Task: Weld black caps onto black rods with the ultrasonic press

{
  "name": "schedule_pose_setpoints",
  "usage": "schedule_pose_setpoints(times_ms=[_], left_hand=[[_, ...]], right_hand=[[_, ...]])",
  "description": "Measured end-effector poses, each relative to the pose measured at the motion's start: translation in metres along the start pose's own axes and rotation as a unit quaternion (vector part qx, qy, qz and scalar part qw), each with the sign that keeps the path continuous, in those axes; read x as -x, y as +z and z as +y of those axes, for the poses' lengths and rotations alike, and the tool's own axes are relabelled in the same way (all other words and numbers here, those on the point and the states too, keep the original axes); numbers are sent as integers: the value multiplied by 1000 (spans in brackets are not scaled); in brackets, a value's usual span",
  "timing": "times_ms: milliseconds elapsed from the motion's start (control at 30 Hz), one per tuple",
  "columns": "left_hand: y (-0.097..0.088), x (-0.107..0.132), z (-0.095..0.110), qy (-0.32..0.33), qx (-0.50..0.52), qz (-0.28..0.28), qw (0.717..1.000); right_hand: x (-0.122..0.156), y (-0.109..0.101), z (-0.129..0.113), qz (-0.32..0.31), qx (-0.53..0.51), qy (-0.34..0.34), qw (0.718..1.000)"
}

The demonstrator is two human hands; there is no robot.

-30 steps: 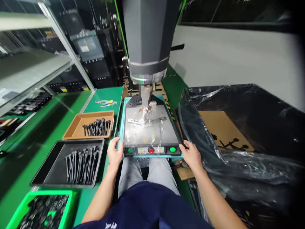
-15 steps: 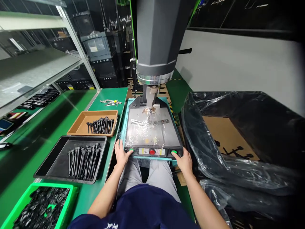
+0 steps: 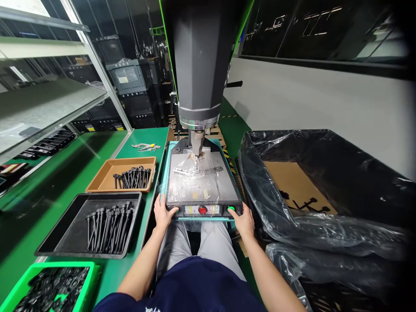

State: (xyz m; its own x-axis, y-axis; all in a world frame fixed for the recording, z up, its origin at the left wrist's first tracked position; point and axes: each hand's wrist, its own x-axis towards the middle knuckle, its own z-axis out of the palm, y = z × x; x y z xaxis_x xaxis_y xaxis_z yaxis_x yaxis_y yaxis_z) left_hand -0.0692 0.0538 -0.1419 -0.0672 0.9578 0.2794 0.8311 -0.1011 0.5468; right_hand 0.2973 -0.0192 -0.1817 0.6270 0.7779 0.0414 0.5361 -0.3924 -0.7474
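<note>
A press machine stands in front of me, its horn lowered onto a small part wrapped in clear film on the grey base plate. My left hand rests at the front left corner of the control panel, thumb over the left green button. My right hand sits at the front right corner, thumb on the right green button. A red button lies between them. Both hands have their fingers spread and hold nothing.
A brown tray and a black tray with several long black pins lie on the green bench at left. A green bin of black parts sits nearest me. At right is a box lined with black plastic.
My hands slid inward from the panel's sides onto the two green buttons. The view rose and shifted slightly; the horn stays down on the wrapped part.
</note>
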Motion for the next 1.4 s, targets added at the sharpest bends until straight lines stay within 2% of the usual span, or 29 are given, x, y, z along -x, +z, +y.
schedule_pose_setpoints(times_ms=[267, 533, 667, 833, 1000, 1067, 1133, 1200, 1300, 1400], left_hand=[[-1, -3, -5, -3, -5, -8, 1000], [2, -4, -5, -15, 3, -10, 1000], [0, -1, -3, -27, 8, -19, 999], [-4, 6, -2, -33, 41, -31, 998], [-8, 1, 5, -23, 78, 4, 997], [-10, -7, 10, -19, 85, 24, 996], [-13, -21, 16, -5, 90, 39, 995], [-14, -40, 24, 17, 89, 35, 995], [-15, -73, 39, 31, 65, -15, 997], [-15, -104, 51, 10, 31, -88, 996]], right_hand=[[-3, 3, 8, -5, -17, -25, 1000], [-1, 4, 24, -44, -126, 16, 991], [-3, -4, 17, -36, -118, 33, 992], [-6, -17, -13, 39, -71, -59, 995], [-17, -21, -57, 64, -40, -154, 985], [-22, -18, -73, 22, -31, -146, 989], [-27, -12, -87, -46, -17, -117, 992], [-30, -3, -99, -92, 1, -93, 991], [-34, 11, -116, -108, -27, -66, 992], [-35, 21, -131, -122, -182, -2, 976]])
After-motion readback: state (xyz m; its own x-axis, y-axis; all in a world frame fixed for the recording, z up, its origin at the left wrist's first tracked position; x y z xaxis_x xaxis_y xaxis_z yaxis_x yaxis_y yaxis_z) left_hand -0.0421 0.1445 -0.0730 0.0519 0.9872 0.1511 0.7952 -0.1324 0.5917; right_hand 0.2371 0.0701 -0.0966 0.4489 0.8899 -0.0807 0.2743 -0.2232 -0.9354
